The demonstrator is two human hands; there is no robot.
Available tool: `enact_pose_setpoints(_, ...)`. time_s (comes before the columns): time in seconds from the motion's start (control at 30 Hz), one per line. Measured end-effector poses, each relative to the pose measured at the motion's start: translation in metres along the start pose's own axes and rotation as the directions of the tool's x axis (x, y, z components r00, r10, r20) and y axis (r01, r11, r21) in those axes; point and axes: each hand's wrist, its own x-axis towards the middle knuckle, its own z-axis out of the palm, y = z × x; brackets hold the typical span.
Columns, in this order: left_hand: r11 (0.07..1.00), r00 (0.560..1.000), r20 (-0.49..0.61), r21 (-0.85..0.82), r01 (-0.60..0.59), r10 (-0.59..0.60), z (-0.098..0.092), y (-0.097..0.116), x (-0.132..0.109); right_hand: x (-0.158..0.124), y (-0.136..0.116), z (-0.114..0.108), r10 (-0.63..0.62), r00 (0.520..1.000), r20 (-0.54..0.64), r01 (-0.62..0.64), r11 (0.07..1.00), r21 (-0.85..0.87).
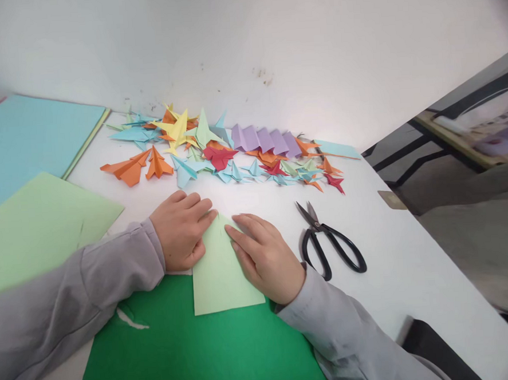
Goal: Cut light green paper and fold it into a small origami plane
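Note:
A light green sheet of paper (pixel 218 278), folded to a point at its far end, lies partly over a green mat or sheet (pixel 195 348). My left hand (pixel 183 231) presses on its left edge near the tip, fingers curled and the thumb tucked in. Across the right edge lies my right hand (pixel 262 252), its fingers stretched out and their tips touching the paper near the point. A short crease or slit shows at the tip. To the right of my right hand, a pair of black-handled scissors (pixel 319 227) rests with its blades slightly apart.
Folded paper planes, such as an orange one (pixel 130 168), crowd the back by the wall. Among them stands a pleated purple paper strip (pixel 266 140). Larger blue sheets (pixel 31 143) and a light green sheet (pixel 61 216) lie left. A black object (pixel 440 350) sits front right.

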Motion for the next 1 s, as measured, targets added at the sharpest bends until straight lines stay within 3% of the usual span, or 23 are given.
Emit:
enact_pose_setpoints(0.4, 1.0, 1.0, 0.011, -0.014, 0.018, -0.018, -0.0004, 0.0006, -0.0003, 0.0014, -0.0005, -0.0014, 0.0, 1.0, 0.031, 0.0, 1.0, -0.022)
enact_pose_setpoints(0.6, 0.998, 0.998, -0.054, -0.062, 0.015, -0.018, 0.0031, 0.0005, -0.003, 0.0017, -0.0004, -0.0014, -0.011, 1.0, 0.023, 0.011, 1.0, -0.027)
enact_pose_setpoints(1.0, 0.996, 1.0, -0.024, -0.087, 0.016, -0.018, 0.0068, -0.0009, -0.0039, 0.0018, -0.0004, -0.0012, 0.001, 1.0, 0.023, 0.0, 0.999, -0.036)
